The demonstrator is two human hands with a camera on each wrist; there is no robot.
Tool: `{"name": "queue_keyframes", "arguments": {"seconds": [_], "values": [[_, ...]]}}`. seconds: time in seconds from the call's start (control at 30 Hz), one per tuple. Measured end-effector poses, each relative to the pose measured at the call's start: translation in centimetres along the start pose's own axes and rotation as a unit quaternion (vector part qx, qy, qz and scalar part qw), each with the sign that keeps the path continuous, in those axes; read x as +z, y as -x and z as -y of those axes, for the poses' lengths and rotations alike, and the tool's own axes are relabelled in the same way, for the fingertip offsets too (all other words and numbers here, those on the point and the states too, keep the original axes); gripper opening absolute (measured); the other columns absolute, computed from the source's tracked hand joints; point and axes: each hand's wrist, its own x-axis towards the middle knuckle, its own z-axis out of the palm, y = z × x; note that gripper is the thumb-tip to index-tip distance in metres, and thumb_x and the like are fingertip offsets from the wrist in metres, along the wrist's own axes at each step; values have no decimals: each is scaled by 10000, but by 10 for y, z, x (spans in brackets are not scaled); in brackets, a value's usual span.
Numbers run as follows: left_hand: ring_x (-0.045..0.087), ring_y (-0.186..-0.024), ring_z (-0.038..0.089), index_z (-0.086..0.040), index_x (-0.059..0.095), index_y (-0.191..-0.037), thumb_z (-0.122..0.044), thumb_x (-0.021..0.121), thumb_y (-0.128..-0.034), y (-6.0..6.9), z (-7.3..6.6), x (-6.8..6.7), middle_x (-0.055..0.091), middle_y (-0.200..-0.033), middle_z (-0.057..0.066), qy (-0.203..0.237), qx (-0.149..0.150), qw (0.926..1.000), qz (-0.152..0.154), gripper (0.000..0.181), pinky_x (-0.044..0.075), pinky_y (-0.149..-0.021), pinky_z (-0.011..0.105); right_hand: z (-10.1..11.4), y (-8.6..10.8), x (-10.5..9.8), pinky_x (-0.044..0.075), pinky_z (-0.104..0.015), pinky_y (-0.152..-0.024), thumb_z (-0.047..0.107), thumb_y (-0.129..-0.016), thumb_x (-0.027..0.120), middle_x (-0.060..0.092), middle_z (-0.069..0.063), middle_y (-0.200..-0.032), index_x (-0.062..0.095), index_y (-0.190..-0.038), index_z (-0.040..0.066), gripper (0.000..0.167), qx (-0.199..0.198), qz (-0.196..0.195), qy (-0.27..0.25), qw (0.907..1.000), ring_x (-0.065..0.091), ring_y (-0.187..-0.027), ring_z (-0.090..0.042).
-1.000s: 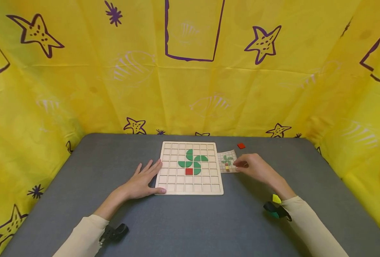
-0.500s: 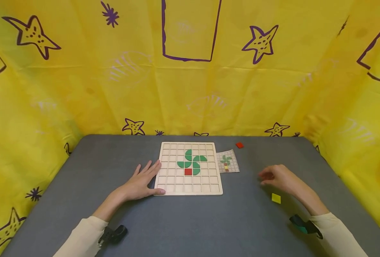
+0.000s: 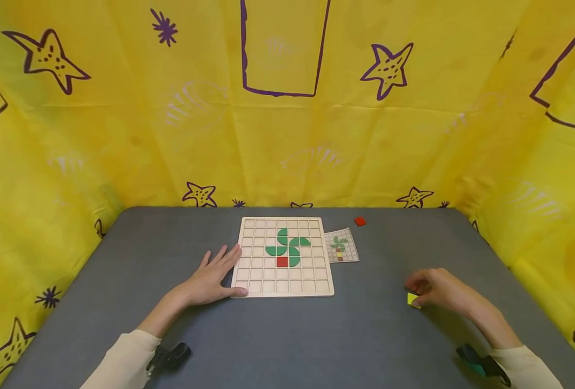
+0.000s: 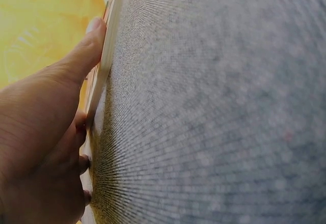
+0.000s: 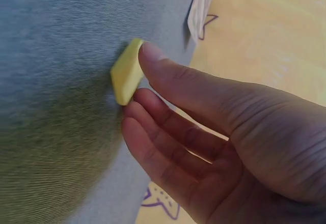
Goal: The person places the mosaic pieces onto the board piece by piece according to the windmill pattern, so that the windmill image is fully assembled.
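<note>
My left hand (image 3: 207, 281) lies with spread fingers along the left edge of a wooden grid board (image 3: 258, 281), its thumb on the near left corner. In the left wrist view, the thumb (image 4: 89, 46) rests on the board's rim. Several green quarter-circle pieces (image 3: 294, 256) and one red square tile (image 3: 281, 262) sit in the grid. Away to the right, my right hand (image 3: 440, 290) is down at the table, pinching a yellow square tile (image 5: 126, 74) between thumb and fingers. The thumb covers part of the tile in the head view.
A paper pattern card (image 3: 348, 251) lies against the board's right side. Beyond it, near the far edge of the grey table (image 3: 287, 340), is a loose red tile (image 3: 360, 221). A yellow printed cloth (image 3: 287, 135) hangs behind and at both sides.
My right hand has moved from beside the card toward the right and nearer to me, down to the yellow tile, and has taken hold of it. The left hand stays on the board.
</note>
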Motion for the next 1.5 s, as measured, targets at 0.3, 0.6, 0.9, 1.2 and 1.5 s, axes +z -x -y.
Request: {"name": "queue_keyframes", "arguments": {"seconds": [0.3,0.6,0.9,1.2,1.5], "values": [[72,-1480,419,-34,191,-1560,-606,680,-825,2,2,2,145,-1631,120,56,-58,10000,-4,1052,-23,-1122,656,-2,3,10,527,-258,-639,66,-710,851,663,13,-860,698,-994,-35,338,-130,-80,120,9998,604,-736,-99],[65,-1484,407,-44,185,-1564,-618,675,-823,1,3,3,137,-1634,107,-5,-87,10000,7,1057,-29,-1127,646,1,0,10,531,-251,-632,84,-694,861,691,-3,-858,735,-931,10,278,-163,-246,321,9990,632,-723,-104],[52,-1487,400,-47,183,-1565,-620,675,-821,1,1,3,140,-1634,110,33,-127,9999,35,1060,-40,-1131,637,6,-13,10,555,-258,-661,12,-774,784,737,-22,-875,763,-917,25,145,-528,-322,106,9980,678,-764,-87],[54,-1486,402,-50,184,-1565,-620,674,-820,1,1,3,137,-1634,107,14,-132,9999,25,1059,-40,-1131,638,24,-33,5,562,-270,-683,-24,-788,765,723,-10,-882,760,-937,27,157,-572,-772,176,9952,659,-757,-105],[52,-1486,404,-46,184,-1564,-622,675,-819,0,2,3,138,-1633,111,11,-176,9998,52,1063,-41,-1128,644,41,-56,4,563,-291,-699,-13,-810,761,715,5,-891,759,-951,45,152,-673,-984,246,9926,654,-775,-128]]}}
